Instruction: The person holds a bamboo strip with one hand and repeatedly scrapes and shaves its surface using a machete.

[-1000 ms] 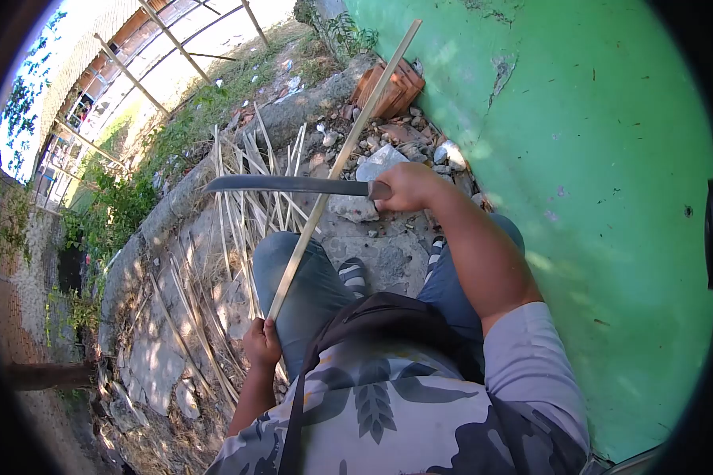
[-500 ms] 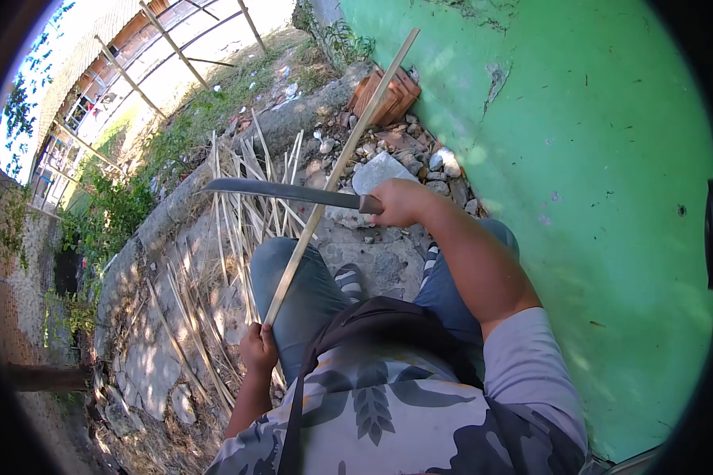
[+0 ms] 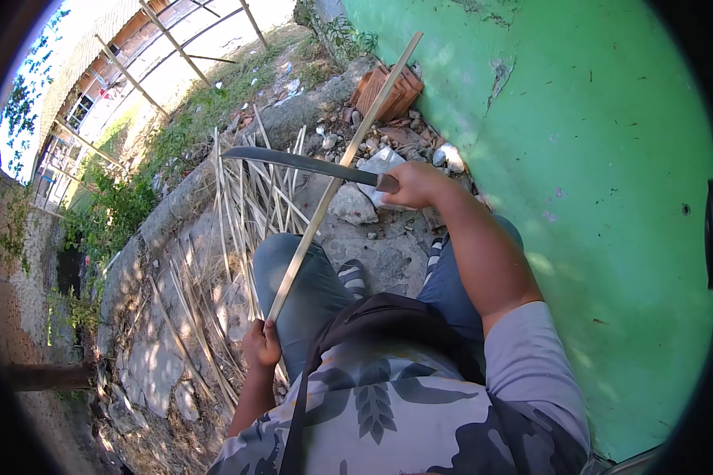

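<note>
My left hand (image 3: 261, 343) is closed round the near end of a long, pale bamboo strip (image 3: 303, 249), low beside my left knee. The strip slants up and away to the right, its far end near the green wall. In my right hand (image 3: 417, 184) is the handle of a machete (image 3: 309, 165), gripped with closed fingers. Its dark blade points left and lies across the strip past the middle of its length. Whether the edge touches the strip or passes just over it, I cannot tell.
Several split strips (image 3: 242, 190) lie in a loose pile on the ground ahead left, with more strips (image 3: 192, 324) nearer. Stones (image 3: 353, 204) and stacked clay tiles (image 3: 387, 92) stand ahead. A green wall (image 3: 610, 222) rises close on my right.
The machete has shifted slightly up and to the right along the strip, its tip now tilted higher. My left hand has kept its hold with almost no movement.
</note>
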`<state>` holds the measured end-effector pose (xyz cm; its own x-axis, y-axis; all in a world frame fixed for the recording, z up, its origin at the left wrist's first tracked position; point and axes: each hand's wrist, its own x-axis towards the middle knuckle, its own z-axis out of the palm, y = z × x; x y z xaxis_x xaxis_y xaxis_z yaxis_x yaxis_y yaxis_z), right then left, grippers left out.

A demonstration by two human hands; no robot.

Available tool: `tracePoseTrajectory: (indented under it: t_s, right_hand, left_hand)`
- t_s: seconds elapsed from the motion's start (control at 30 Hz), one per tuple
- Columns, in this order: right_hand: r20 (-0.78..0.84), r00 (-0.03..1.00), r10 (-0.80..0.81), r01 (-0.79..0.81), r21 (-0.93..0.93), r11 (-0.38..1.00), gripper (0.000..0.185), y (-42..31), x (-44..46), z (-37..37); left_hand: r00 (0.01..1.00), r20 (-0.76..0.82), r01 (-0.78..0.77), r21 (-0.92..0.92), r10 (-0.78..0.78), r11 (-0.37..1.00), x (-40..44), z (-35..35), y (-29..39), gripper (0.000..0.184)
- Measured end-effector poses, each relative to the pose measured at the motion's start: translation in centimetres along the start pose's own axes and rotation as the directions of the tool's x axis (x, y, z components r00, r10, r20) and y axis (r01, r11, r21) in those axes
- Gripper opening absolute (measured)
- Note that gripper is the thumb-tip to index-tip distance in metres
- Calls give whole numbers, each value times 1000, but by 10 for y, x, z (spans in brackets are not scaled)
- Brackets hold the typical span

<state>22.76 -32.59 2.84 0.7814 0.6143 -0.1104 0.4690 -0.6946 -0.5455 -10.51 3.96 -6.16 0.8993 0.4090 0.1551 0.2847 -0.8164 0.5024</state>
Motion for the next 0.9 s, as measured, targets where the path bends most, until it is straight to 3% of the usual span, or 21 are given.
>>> tracePoseTrajectory:
  t_s: [0.2,0.4,0.5,0.7,0.9]
  right_hand:
    - [6,1000,-14,13,84,996,37,0,4,14]
    - [137,981,-136,149,-91,985,34,-22,4,15]
    - [107,992,-73,95,-213,972,32,-33,-4,9]
    - [121,993,9,5,-118,993,34,-10,6,6]
    - [-10,1000,-7,6,-38,999,34,2,6,15]
  left_hand:
    - [1000,-14,10,-19,-10,1000,-2,1,0,46]
    - [1000,-27,-17,-17,16,1000,-1,6,-5,46]
    - [1000,-14,-25,-28,24,999,1,7,-8,46]
    - [1000,-7,-13,-13,13,1000,1,4,-5,46]
    - [1000,9,26,10,-26,1000,-1,-2,1,47]
